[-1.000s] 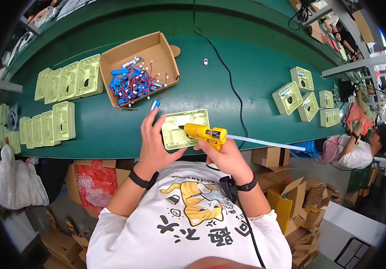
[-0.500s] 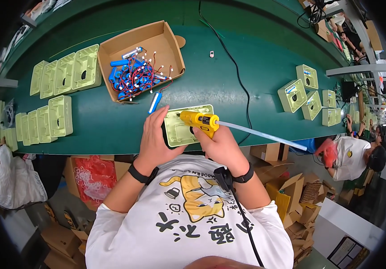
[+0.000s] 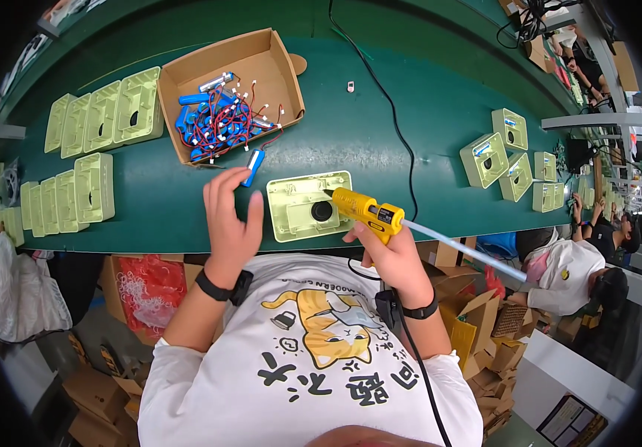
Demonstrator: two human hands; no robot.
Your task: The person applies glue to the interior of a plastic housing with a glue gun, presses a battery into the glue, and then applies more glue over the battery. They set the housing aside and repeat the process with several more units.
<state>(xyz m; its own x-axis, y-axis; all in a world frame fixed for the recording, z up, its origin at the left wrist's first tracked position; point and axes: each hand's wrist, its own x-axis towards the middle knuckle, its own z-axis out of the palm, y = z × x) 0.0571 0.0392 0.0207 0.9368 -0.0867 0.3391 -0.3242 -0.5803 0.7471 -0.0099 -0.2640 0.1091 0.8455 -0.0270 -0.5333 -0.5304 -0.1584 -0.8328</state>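
Observation:
My right hand (image 3: 401, 262) is wrapped round the handle of a yellow hot glue gun (image 3: 365, 209). A long translucent glue stick (image 3: 466, 252) sticks out of its back, and its nozzle is over the right part of a pale green plastic housing (image 3: 283, 223). Inside that housing is a round black part (image 3: 321, 211). My left hand (image 3: 230, 216) is off the housing, thumb spread away from the fingers. Its fingertips are at the lower end of a blue cylindrical battery (image 3: 254, 167) with wire leads; whether they touch it is hard to tell.
A cardboard box (image 3: 285, 74) of blue wired batteries stands behind. Pale green housings (image 3: 139, 104) line the left; others, some with batteries, sit at right (image 3: 486, 160). A black cable (image 3: 388, 93) crosses the table. Co-workers (image 3: 570, 268) are at both sides.
My left hand has let go of the housing and moved left toward the loose battery. The glue gun has shifted right and lower in my right hand, uncovering the round black part.

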